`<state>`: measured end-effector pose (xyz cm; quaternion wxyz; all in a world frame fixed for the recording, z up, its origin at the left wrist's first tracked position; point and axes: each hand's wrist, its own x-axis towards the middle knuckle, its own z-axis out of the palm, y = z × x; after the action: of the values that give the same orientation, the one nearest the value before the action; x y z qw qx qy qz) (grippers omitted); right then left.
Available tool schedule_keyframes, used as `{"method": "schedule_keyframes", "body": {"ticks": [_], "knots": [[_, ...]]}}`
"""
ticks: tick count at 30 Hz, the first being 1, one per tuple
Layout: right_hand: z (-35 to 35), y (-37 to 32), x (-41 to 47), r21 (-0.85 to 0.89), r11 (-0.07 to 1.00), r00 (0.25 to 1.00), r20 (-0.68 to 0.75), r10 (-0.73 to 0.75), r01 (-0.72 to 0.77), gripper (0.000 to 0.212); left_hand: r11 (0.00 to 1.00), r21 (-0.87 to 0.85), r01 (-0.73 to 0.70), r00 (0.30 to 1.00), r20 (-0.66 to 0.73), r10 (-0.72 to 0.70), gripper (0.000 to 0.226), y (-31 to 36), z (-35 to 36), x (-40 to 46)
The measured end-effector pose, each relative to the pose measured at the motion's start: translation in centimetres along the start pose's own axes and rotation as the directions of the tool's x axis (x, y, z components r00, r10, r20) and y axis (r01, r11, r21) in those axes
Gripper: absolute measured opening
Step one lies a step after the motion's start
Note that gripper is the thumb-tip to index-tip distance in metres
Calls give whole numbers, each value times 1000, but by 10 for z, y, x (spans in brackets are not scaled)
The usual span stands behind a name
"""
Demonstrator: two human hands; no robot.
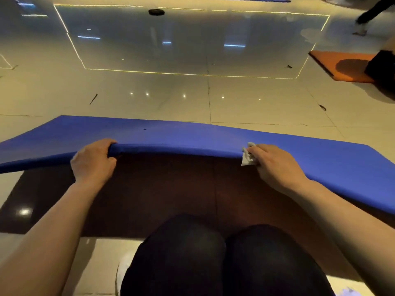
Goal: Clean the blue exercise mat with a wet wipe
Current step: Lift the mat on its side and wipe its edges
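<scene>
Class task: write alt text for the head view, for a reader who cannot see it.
Both hands lift the near edge of a blue exercise mat off a glossy tiled floor; the left hand grips it, the right hand also holds a white wet wipe.

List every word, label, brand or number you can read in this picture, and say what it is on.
None can be read. The blue foam exercise mat shows no print, the crumpled white wet wipe in the right hand is blank, and the orange mat and glossy tiled floor carry only reflections.
</scene>
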<state>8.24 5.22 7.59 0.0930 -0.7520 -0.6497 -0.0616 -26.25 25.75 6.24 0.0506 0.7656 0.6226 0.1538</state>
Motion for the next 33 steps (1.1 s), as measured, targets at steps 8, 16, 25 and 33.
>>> {"method": "schedule_keyframes", "body": {"ticks": [8, 16, 25, 33], "knots": [[9, -133, 98, -66, 960, 960, 87, -265, 271, 23, 920, -16, -391, 898, 211, 386, 77, 1, 16, -5], [25, -79, 59, 96, 974, 940, 259, -224, 206, 61, 893, 94, -440, 897, 95, 431, 41, 22, 16, 17], [17, 25, -86, 45, 939, 911, 263, 317, -340, 77, 920, 49, -390, 921, 29, 389, 38, 39, -9, 43], [13, -13, -8, -96, 979, 930, 306, 202, -181, 77, 995, 26, -93, 994, -46, 94, 39, -58, -20, 29]]}}
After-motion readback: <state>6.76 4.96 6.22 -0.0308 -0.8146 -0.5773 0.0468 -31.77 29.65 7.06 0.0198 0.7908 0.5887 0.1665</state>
